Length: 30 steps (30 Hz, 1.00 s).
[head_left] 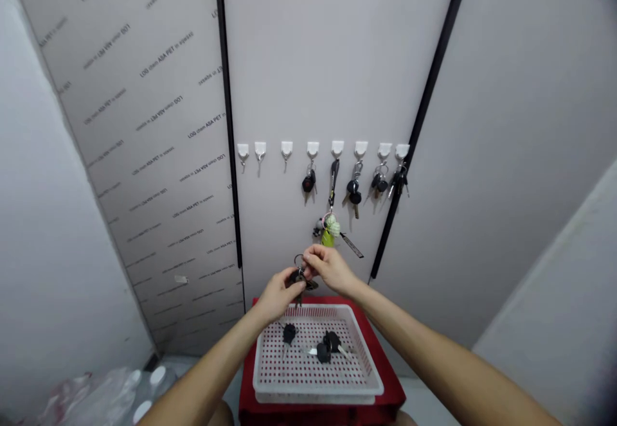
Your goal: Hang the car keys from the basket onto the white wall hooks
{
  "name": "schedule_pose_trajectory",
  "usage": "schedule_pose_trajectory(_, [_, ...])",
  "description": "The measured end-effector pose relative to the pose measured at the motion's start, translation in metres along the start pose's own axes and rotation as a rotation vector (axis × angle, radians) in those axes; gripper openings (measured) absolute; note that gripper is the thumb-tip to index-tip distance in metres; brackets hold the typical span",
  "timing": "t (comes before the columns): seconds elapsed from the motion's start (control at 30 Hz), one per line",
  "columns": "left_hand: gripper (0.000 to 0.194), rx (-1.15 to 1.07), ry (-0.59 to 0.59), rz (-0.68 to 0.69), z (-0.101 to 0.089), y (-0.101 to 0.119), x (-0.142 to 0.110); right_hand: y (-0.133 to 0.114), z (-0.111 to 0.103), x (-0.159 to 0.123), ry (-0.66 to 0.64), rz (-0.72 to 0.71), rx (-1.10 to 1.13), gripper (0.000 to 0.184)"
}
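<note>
My left hand [277, 292] and my right hand [328, 268] meet above a white perforated basket [263, 365], both pinched on one bunch of black-headed keys on a ring [301, 275]. The ring sticks up between my fingers. In the basket lie a single black key [289, 333] and two more black keys [328, 346] side by side. On the wall above runs a row of white hooks [286, 148]. The three hooks at the left are bare; the others carry key bunches [354, 190], one with a long strap and a green charm [330, 230].
The basket rests on a red stand [390, 390] against the white wall. Black vertical strips [226, 117] divide the wall panels. The left panel bears printed film. Clear plastic bottles with white caps [144, 387] lie on the floor at lower left.
</note>
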<state>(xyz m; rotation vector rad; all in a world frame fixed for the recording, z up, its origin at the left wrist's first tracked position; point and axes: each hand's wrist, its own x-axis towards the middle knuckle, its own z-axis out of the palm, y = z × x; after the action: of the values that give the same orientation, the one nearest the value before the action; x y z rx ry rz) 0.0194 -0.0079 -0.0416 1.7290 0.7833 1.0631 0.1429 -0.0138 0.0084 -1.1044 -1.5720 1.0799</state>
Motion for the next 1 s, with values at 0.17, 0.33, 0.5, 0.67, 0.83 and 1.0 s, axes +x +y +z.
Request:
schedule_pose_trajectory(0.17, [0.020, -0.114, 0.164, -0.010, -0.021, 0.043, 0.029, -0.047, 0.001, 0.032, 0.139, -0.074, 0.084, 0.010])
schedule_pose_trajectory(0.33, [0.017, -0.360, 0.240, -0.043, -0.042, 0.077, 0.049, -0.086, 0.001, 0.059, 0.212, -0.147, 0.171, 0.010])
schedule_pose_trajectory(0.5, [0.015, -0.541, 0.221, -0.089, -0.054, 0.087, 0.057, -0.103, 0.004, 0.077, 0.216, -0.195, 0.106, 0.010])
schedule_pose_trajectory(0.67, [0.016, -0.544, 0.195, -0.089, -0.059, 0.091, 0.064, -0.107, 0.005, 0.092, 0.267, -0.230, 0.054, 0.009])
schedule_pose_trajectory(0.83, [0.016, -0.348, 0.260, -0.058, -0.059, 0.103, 0.081, -0.113, 0.001, 0.112, 0.428, -0.234, -0.029, 0.006])
schedule_pose_trajectory(1.0, [0.016, -0.184, 0.383, -0.032, -0.062, 0.118, 0.105, -0.125, -0.002, 0.134, 0.551, -0.263, -0.108, 0.010])
